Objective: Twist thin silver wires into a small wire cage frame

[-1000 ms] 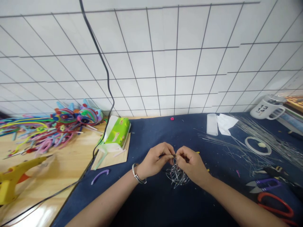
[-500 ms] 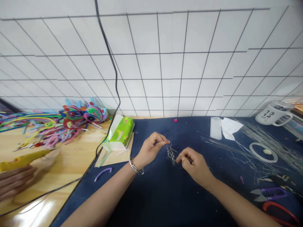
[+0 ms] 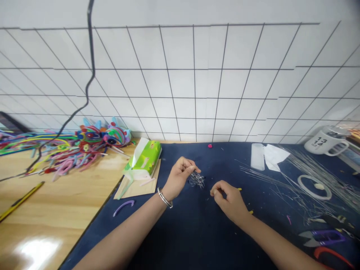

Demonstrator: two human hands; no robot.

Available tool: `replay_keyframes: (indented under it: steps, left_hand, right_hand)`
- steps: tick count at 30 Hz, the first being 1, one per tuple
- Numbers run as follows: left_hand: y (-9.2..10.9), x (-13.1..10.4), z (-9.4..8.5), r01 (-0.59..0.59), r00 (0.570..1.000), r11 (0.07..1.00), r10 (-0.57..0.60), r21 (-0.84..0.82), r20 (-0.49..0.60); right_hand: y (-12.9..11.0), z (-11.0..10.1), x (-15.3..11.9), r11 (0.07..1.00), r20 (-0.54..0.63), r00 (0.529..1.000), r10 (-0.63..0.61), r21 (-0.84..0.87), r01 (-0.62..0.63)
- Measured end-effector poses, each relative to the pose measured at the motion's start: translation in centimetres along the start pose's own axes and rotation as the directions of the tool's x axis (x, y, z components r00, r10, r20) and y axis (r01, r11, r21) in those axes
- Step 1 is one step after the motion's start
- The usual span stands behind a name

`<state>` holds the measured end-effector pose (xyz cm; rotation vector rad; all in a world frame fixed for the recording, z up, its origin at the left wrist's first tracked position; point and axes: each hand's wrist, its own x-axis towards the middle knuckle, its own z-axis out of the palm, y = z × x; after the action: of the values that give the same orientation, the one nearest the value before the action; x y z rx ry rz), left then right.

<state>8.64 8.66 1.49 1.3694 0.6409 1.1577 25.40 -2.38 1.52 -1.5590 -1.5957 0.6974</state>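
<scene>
My left hand [image 3: 181,174], with a silver bangle at the wrist, pinches a small tangled bundle of thin metal wires [image 3: 198,180]. The bundle hangs from the fingertips just above the dark blue mat [image 3: 180,232]. My right hand [image 3: 227,198] is closed in a pinch a little to the right, apart from the bundle. Whatever its fingertips hold, if anything, is too small to make out. Two yellow bits [image 3: 239,189] show at the far side of this hand; most of that object is hidden.
Loose wires [image 3: 317,174], a white ring [image 3: 302,183], purple snips [image 3: 327,237] and a white mug [image 3: 319,142] are on the right. Leftward lie a green tissue pack [image 3: 145,159], a purple strip [image 3: 123,206], colourful pipe cleaners [image 3: 64,155] and a yellow-black tool [image 3: 21,201].
The wire bundle has swung up closer under my left fingers, and the right hand has dropped slightly. Another person's hand with a yellow glue gun has left the view; the black cable shifted left.
</scene>
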Motion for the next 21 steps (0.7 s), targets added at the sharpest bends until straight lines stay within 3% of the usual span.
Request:
replay_keyframes:
  steps: [11, 21]
  left_hand:
    - [-0.5, -1.8, 1.8, 0.176, 0.977, 0.966, -0.147, -0.189, 0.158]
    - [-0.3, -1.5, 1.6, 0.278, 0.941, 0.933, -0.216, -0.23, 0.262]
  right_hand:
    - [0.5, 1.9, -0.6, 0.998, -0.004, 1.0, 0.014, 0.057, -0.014]
    - [0.8, 1.9, -0.5, 0.989, 0.023, 0.999, 0.03, 0.141, -0.033]
